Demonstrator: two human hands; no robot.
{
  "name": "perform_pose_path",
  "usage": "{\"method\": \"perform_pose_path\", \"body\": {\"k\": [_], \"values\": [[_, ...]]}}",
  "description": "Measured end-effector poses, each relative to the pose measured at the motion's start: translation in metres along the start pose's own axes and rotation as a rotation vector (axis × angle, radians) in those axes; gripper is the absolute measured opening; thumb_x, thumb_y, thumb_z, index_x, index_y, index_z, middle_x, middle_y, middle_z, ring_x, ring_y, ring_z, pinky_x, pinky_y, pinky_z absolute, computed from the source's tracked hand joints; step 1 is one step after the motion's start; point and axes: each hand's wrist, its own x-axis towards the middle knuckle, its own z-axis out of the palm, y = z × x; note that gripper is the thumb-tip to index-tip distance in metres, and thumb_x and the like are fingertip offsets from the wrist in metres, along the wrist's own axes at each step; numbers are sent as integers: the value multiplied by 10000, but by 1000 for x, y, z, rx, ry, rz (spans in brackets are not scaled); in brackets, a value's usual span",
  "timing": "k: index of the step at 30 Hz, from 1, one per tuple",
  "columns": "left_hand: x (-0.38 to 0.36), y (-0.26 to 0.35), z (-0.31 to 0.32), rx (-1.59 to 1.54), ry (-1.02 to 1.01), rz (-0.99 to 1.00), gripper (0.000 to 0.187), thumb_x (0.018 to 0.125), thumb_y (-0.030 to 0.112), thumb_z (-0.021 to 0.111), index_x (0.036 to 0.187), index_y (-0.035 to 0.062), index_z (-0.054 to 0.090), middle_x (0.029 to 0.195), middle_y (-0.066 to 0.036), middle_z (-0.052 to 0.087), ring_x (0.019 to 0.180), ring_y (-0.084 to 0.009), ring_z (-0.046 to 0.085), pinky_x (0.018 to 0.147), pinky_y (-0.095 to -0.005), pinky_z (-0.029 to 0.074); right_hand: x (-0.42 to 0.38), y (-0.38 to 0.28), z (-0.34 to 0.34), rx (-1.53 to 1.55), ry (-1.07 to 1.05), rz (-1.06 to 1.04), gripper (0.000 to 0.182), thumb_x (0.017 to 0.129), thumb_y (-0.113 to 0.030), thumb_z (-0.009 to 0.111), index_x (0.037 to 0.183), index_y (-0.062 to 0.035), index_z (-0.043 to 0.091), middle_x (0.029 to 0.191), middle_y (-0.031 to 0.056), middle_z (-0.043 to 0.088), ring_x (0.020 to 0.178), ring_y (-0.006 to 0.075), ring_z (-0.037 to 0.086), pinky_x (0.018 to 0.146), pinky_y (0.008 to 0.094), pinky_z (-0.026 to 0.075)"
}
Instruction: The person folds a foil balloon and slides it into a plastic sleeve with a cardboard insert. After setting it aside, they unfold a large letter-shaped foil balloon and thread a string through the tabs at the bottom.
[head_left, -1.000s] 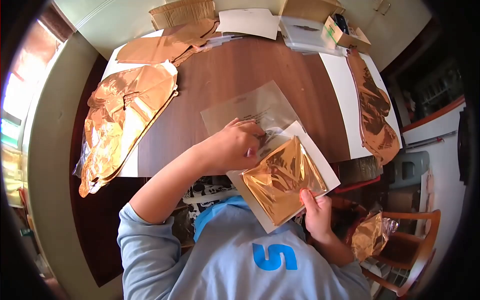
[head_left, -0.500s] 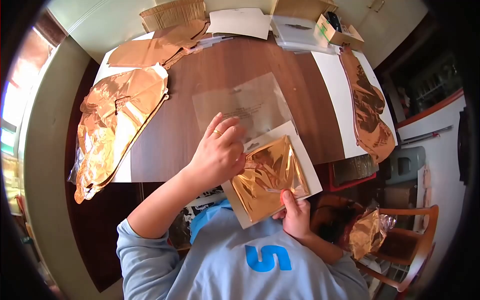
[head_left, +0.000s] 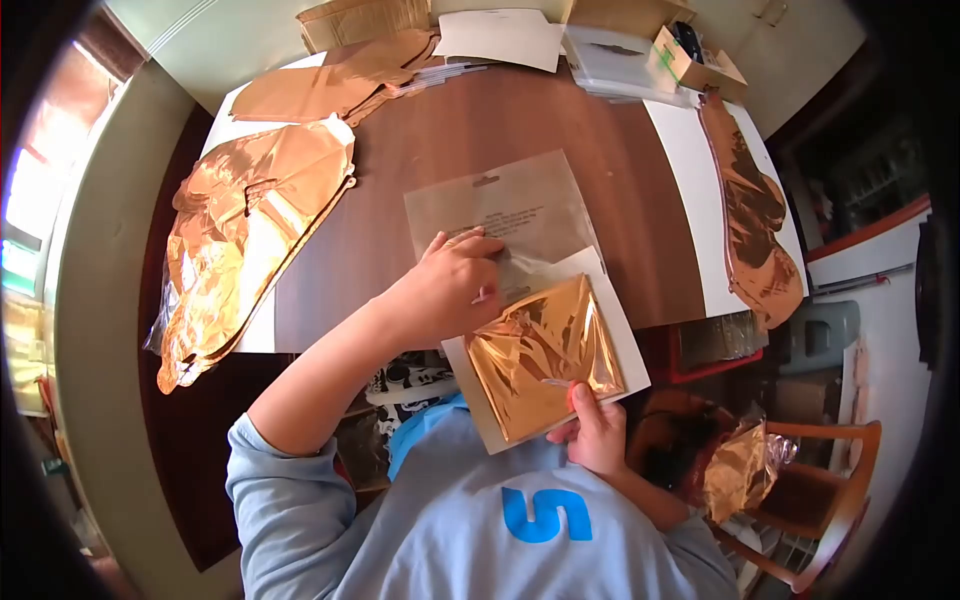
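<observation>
A white card point(head_left: 632, 370) carrying a folded gold foil balloon point(head_left: 545, 350) is tilted in front of my chest. My right hand point(head_left: 598, 430) grips its lower edge, thumb on top over a small clear strip. Above the card, a clear plastic bag point(head_left: 545, 190) with a hang hole and printed text lies on the table. Its near end meets the card's top edge; whether the card is inside cannot be made out. My left hand point(head_left: 455, 285) is closed on the bag's near left part, fingers bent and thumb near the card's top left corner.
Flat rose-gold foil balloons point(head_left: 260, 200) lie along the table's left side, another point(head_left: 750, 210) on the right. At the back are white card point(head_left: 500, 38), clear plastic sleeves point(head_left: 620, 65) and a small box point(head_left: 700, 65). A wooden chair point(head_left: 840, 500) holds a gold foil packet point(head_left: 738, 470).
My left hand has come down from above the bag, and its fingers have closed on the bag. The bag's far end lies flatter. My right hand still holds the card.
</observation>
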Motion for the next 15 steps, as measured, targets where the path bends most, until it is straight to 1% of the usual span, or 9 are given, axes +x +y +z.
{"method": "perform_pose_path", "body": {"k": [3, 6, 9, 12, 15], "values": [[2, -2, 0, -61, 14, 30, 200, 824, 200, 674, 770, 7, 675, 1359, -262, 523, 1281, -412, 489, 1086, -472, 375, -1, 3, -2, -17, 1, -12, 267, 998, -266, 568, 1075, -14, 607, 856, 19, 565, 627, 131, 630, 463, 272, 566], [3, 7, -2, -59, -34, 19, 213, 814, 213, 690, 754, 9, 679, 1332, -274, 535, 1221, -412, 535, 1047, -448, 412, -1, 6, 1, -2, 26, -1, 275, 1000, -273, 565, 1087, -15, 608, 881, 31, 602, 612, 148, 642, 472, 269, 559], [1, 17, -1, -110, -58, -20, 198, 813, 210, 694, 772, 17, 684, 1310, -254, 550, 1249, -412, 511, 1061, -490, 397, 1, 6, 8, 77, 17, 58, 283, 1001, -280, 563, 1099, -18, 606, 913, 48, 642, 603, 171, 661, 478, 269, 549], [-4, 12, 17, 94, 125, 107, 163, 792, 194, 696, 771, 34, 676, 1301, -208, 562, 1271, -388, 498, 1079, -561, 356, 3, 6, 11, 100, -13, 63, 292, 999, -287, 567, 1113, -20, 601, 932, 58, 665, 597, 193, 675, 474, 269, 537], [-12, 20, 20, 339, 261, 337, 129, 758, 176, 708, 774, 55, 665, 1289, -162, 571, 1304, -353, 477, 1088, -618, 316, 5, 2, 15, 150, -46, 7, 295, 998, -284, 570, 1117, -16, 599, 938, 57, 660, 615, 186, 678, 479, 276, 547]]}}
